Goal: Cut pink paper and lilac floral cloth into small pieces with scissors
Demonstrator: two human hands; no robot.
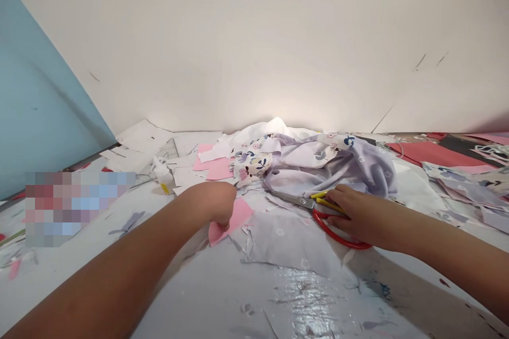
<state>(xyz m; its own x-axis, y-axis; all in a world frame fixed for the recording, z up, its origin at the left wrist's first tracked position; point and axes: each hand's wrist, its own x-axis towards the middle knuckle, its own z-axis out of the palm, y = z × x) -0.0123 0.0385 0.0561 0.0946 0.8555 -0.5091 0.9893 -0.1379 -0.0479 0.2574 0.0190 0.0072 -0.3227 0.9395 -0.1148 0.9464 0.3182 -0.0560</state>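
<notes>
Bent over a pink paper piece (239, 214), my left hand (217, 202) has its fingers curled down onto the paper's left part; the fingertips are mostly hidden. My right hand (350, 209) is closed at the red-handled scissors (304, 202), with yellow on their upper handle. The scissors lie near the table surface, blades pointing left and slightly parted. Behind them is a crumpled heap of lilac and floral cloth (330, 161). A flat pale lilac cloth piece (284, 241) lies between my hands, in front of the blades.
White paper scraps (145, 137) and a small white bottle (162, 174) lie at the left. Red sheets (433, 153), black sheets and floral cloth pieces (469, 190) are at the right. A white wall (254, 42) stands behind the table (222, 296).
</notes>
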